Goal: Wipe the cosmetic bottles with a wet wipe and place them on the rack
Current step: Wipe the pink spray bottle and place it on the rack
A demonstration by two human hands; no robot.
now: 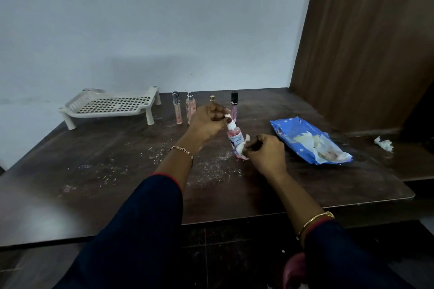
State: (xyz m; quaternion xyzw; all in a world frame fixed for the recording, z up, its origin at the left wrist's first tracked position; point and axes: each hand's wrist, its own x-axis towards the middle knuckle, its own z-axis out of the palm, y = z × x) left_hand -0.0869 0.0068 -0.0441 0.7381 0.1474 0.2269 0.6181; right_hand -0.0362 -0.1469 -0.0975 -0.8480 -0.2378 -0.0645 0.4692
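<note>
A dark navy left sleeve (141,218) and right sleeve (345,256) are worn, each edged in red at the cuff. A fine gold chain bracelet (182,149) is seen at the left wrist, a gold bangle (314,219) at the right; a nail of the left hand (206,122) is painted dark red.

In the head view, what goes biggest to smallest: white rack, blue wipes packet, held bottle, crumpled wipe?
white rack
blue wipes packet, a close second
held bottle
crumpled wipe
</note>
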